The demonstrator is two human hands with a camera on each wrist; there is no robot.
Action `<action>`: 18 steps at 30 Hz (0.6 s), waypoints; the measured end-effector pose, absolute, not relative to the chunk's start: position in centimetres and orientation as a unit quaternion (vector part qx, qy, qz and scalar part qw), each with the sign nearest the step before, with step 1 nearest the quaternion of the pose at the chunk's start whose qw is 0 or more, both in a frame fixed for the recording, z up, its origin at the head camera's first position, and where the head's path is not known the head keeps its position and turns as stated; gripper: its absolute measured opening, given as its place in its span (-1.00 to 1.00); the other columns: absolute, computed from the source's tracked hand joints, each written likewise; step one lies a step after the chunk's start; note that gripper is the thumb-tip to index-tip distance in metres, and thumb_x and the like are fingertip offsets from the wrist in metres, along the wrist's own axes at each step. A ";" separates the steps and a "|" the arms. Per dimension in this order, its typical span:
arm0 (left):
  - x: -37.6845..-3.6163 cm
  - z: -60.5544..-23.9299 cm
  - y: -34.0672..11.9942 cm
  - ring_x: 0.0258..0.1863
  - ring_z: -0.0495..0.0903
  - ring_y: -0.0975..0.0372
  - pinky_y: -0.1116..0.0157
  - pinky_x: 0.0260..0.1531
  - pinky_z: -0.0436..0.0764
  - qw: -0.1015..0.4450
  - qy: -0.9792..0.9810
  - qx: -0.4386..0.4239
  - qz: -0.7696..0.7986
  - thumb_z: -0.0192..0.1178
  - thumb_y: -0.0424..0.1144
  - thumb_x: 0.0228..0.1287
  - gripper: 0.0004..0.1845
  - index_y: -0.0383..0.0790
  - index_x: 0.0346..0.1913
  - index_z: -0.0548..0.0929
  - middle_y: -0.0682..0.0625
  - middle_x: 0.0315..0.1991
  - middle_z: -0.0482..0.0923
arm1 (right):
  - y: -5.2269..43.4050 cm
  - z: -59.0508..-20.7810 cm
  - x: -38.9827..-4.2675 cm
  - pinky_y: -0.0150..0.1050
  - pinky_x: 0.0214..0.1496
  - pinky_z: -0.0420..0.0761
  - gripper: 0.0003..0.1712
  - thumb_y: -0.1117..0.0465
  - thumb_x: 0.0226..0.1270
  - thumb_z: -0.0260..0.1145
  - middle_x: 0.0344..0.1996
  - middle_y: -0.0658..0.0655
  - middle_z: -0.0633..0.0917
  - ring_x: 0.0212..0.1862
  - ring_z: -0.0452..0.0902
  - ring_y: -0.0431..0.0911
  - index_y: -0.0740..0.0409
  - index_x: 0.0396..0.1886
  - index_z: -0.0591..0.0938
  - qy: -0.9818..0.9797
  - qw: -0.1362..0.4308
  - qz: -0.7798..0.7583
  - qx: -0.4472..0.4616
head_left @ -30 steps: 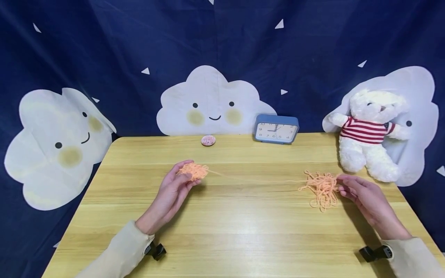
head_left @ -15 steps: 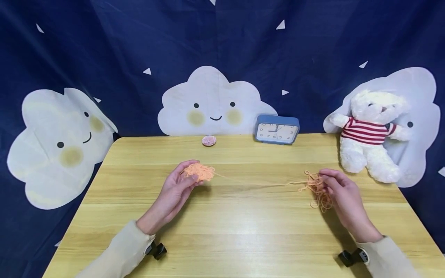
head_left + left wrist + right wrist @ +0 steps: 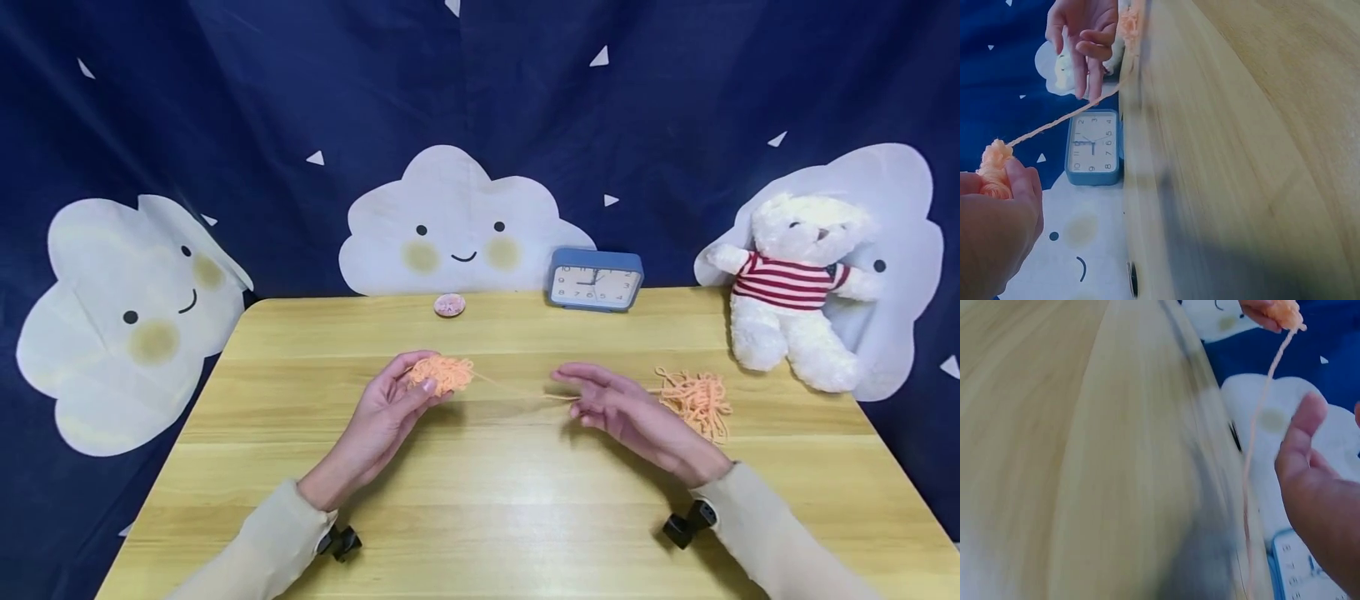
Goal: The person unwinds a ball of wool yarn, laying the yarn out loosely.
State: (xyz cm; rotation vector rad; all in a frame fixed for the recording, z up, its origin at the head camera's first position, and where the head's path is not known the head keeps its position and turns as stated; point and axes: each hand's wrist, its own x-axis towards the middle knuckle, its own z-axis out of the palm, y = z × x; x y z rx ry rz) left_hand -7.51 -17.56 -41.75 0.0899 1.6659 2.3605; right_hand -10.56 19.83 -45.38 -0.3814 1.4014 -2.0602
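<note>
We are partway through winding loose yarn into a ball, judging by what lies on the pale wooden table. Taking the blue rectangular alarm clock at the table's far edge as our landmark: our left hand sits in front of the clock and to its left, fingers and thumb curled round a small fuzzy ball of orange yarn. From that ball a single thin orange strand runs rightward, passing in front of the clock to our right hand. That hand's fingers are loosely extended and a little apart; the strand meets the fingertips, but we cannot tell whether they pinch it or it merely lies across them. The loose tangled heap of orange yarn lies on the table in front of the clock and to its right — just beyond the right hand.

The next move, as we judge it, calls for a sure hold on the strand and an even pull, so that a loop wraps the ball without dragging the heap into a knot.
</note>
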 end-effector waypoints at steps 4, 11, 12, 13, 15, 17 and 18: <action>-7.4 -41.8 -17.5 0.24 0.67 0.09 -0.03 0.40 0.52 0.128 0.567 0.031 0.813 0.10 -0.52 0.66 -0.50 -0.46 0.53 0.31 -0.24 0.34 0.52 | 17.8 -45.4 -10.7 -0.09 0.36 0.62 -0.28 0.40 0.65 0.12 0.65 0.39 0.26 0.11 0.65 -0.02 0.38 0.70 0.17 0.527 0.354 -0.756 -0.158; -7.5 -42.0 -17.6 0.05 0.75 0.08 0.07 0.17 0.73 0.124 0.575 0.041 0.808 0.10 -0.50 0.67 -0.52 -0.48 0.51 0.32 -0.20 0.22 0.61 | 15.8 -44.6 -10.3 -0.10 0.26 0.68 -0.39 0.24 0.75 0.15 0.36 0.50 0.54 -0.02 0.64 -0.07 0.43 0.61 0.29 0.573 0.363 -0.712 -0.183; -7.6 -42.0 -17.7 0.01 0.77 0.09 0.12 0.11 0.76 0.122 0.579 0.041 0.805 0.11 -0.49 0.66 -0.53 -0.47 0.50 0.34 -0.18 0.19 0.64 | 15.7 -44.4 -10.1 -0.14 0.21 0.70 -0.42 0.22 0.76 0.16 0.26 0.50 0.59 -0.05 0.64 -0.08 0.45 0.57 0.34 0.584 0.356 -0.707 -0.181; -7.6 -42.0 -17.7 -0.03 0.78 0.09 0.16 0.04 0.78 0.118 0.582 0.040 0.803 0.12 -0.49 0.66 -0.53 -0.46 0.50 0.36 -0.16 0.16 0.66 | 15.7 -44.2 -10.0 -0.18 0.13 0.72 -0.44 0.20 0.75 0.18 0.15 0.48 0.63 -0.09 0.63 -0.09 0.46 0.52 0.40 0.599 0.346 -0.700 -0.178; -7.6 -42.1 -17.8 -0.12 0.78 0.11 0.25 -0.09 0.77 0.110 0.588 0.034 0.801 0.14 -0.48 0.65 -0.55 -0.44 0.47 0.39 -0.12 0.08 0.70 | 16.0 -43.9 -9.5 -0.28 -0.01 0.72 -0.50 0.17 0.73 0.23 -0.05 0.38 0.68 -0.17 0.61 -0.12 0.47 0.39 0.52 0.632 0.317 -0.688 -0.164; -7.6 -42.1 -17.9 -0.17 0.77 0.14 0.32 -0.17 0.74 0.101 0.586 0.023 0.803 0.17 -0.49 0.63 -0.57 -0.41 0.44 0.43 -0.09 0.04 0.71 | 16.5 -43.8 -9.0 -0.33 -0.13 0.68 -0.54 0.14 0.70 0.28 -0.19 0.27 0.68 -0.25 0.58 -0.15 0.47 0.28 0.60 0.664 0.285 -0.676 -0.142; -7.6 -42.1 -17.9 -0.19 0.76 0.15 0.34 -0.18 0.73 0.096 0.584 0.016 0.806 0.17 -0.49 0.62 -0.58 -0.40 0.43 0.45 -0.09 0.02 0.70 | 16.9 -43.7 -8.7 -0.34 -0.18 0.66 -0.56 0.13 0.69 0.30 -0.23 0.24 0.68 -0.28 0.57 -0.16 0.46 0.23 0.63 0.679 0.268 -0.671 -0.132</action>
